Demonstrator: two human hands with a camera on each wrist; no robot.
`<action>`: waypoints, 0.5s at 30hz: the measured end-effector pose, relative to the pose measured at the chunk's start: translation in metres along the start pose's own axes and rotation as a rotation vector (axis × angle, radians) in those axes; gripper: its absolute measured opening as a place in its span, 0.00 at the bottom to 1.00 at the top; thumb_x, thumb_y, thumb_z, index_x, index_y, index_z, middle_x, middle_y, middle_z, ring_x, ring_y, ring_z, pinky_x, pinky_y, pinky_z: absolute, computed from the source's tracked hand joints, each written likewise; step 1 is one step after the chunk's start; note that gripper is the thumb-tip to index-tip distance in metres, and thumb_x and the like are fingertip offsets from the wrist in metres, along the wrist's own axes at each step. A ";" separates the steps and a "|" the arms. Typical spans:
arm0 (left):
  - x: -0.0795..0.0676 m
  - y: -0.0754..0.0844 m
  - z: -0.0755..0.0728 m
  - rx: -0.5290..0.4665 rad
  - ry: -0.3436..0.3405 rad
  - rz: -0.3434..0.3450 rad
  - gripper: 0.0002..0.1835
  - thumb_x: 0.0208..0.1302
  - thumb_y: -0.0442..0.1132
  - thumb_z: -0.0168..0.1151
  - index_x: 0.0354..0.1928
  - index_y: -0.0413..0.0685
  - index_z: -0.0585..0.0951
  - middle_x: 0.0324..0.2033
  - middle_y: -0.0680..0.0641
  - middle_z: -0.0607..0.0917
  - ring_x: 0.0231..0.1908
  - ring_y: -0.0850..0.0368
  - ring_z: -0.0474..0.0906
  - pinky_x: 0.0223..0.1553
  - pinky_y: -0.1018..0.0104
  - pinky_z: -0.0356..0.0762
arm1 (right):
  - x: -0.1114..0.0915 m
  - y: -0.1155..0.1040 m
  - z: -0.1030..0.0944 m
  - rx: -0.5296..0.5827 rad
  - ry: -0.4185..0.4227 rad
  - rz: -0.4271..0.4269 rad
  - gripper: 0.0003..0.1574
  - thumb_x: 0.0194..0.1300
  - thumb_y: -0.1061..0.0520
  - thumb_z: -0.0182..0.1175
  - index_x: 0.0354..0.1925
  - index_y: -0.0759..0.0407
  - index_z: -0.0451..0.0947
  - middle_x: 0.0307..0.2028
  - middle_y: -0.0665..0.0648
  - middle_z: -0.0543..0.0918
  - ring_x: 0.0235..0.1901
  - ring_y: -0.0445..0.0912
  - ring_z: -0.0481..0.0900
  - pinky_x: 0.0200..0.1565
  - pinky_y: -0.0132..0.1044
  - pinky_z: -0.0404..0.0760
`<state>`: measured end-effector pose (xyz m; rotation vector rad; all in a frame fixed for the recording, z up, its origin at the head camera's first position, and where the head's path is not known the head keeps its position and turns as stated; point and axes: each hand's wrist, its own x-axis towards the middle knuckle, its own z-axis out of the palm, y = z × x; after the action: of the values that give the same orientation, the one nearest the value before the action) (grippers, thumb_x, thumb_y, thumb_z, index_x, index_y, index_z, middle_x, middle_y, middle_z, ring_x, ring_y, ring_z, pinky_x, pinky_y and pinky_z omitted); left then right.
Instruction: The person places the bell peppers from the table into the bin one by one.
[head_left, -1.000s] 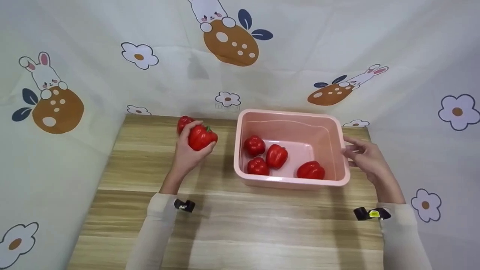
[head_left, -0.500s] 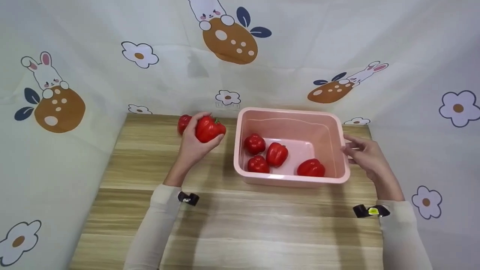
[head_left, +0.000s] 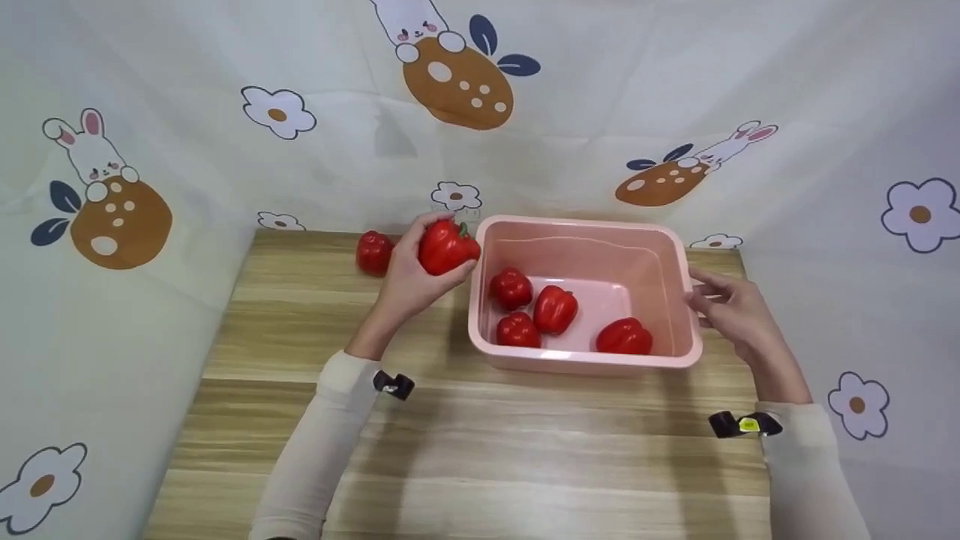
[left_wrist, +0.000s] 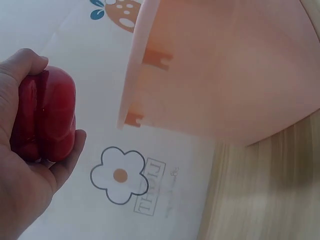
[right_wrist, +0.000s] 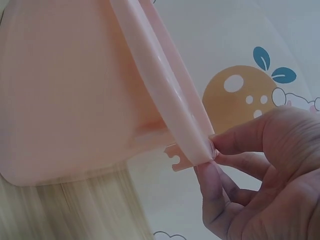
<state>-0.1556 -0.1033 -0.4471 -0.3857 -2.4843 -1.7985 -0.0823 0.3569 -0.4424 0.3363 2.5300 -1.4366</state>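
Observation:
My left hand grips a red bell pepper with a green stem, raised beside the left rim of a pink plastic basin. In the left wrist view the held pepper sits between thumb and fingers, apart from the basin's outer wall. My right hand pinches the basin's right rim; the right wrist view shows thumb and fingers on that rim. Inside the basin lie several red peppers: three at the left, including one pepper, and another pepper at the front right.
One more red pepper lies on the wooden table at the back, left of my left hand. A patterned cloth with rabbits and flowers hangs behind the table and at both sides.
My left hand has carried its pepper rightward and slightly up, to the basin's left rim. The pepper at the back of the table now shows more fully. My right hand stays on the rim.

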 end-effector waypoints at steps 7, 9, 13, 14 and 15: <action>0.006 0.011 0.007 0.048 -0.030 0.032 0.41 0.57 0.47 0.80 0.72 0.59 0.73 0.66 0.51 0.80 0.65 0.49 0.77 0.61 0.47 0.86 | -0.001 -0.001 0.001 0.010 0.010 -0.018 0.37 0.77 0.59 0.59 0.78 0.65 0.64 0.59 0.74 0.78 0.38 0.31 0.85 0.41 0.33 0.91; 0.007 0.014 0.008 0.059 -0.037 0.038 0.41 0.57 0.48 0.80 0.72 0.60 0.73 0.66 0.52 0.80 0.65 0.50 0.77 0.61 0.47 0.85 | 0.000 -0.001 0.001 0.007 0.012 -0.016 0.37 0.77 0.59 0.59 0.78 0.65 0.64 0.59 0.74 0.78 0.38 0.31 0.85 0.41 0.33 0.91; 0.012 0.018 0.009 0.051 -0.056 0.055 0.40 0.57 0.48 0.80 0.71 0.60 0.73 0.67 0.53 0.79 0.66 0.51 0.77 0.62 0.47 0.85 | -0.001 -0.002 0.001 0.000 0.013 -0.009 0.36 0.77 0.58 0.59 0.78 0.66 0.65 0.58 0.74 0.78 0.37 0.31 0.85 0.41 0.34 0.91; 0.013 0.020 0.010 0.044 -0.062 0.058 0.40 0.57 0.48 0.80 0.71 0.61 0.73 0.67 0.53 0.79 0.66 0.51 0.76 0.62 0.48 0.85 | -0.001 -0.002 0.001 0.000 0.012 -0.008 0.36 0.77 0.58 0.59 0.78 0.66 0.65 0.58 0.73 0.78 0.37 0.31 0.85 0.41 0.34 0.91; 0.014 0.021 0.010 0.039 -0.068 0.062 0.40 0.57 0.47 0.80 0.71 0.62 0.73 0.67 0.53 0.79 0.66 0.51 0.76 0.62 0.48 0.85 | 0.000 -0.003 0.001 0.000 0.012 -0.006 0.36 0.77 0.58 0.59 0.78 0.66 0.65 0.57 0.73 0.78 0.37 0.31 0.85 0.41 0.33 0.91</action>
<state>-0.1633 -0.0855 -0.4281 -0.5247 -2.5176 -1.7398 -0.0826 0.3546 -0.4407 0.3383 2.5434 -1.4407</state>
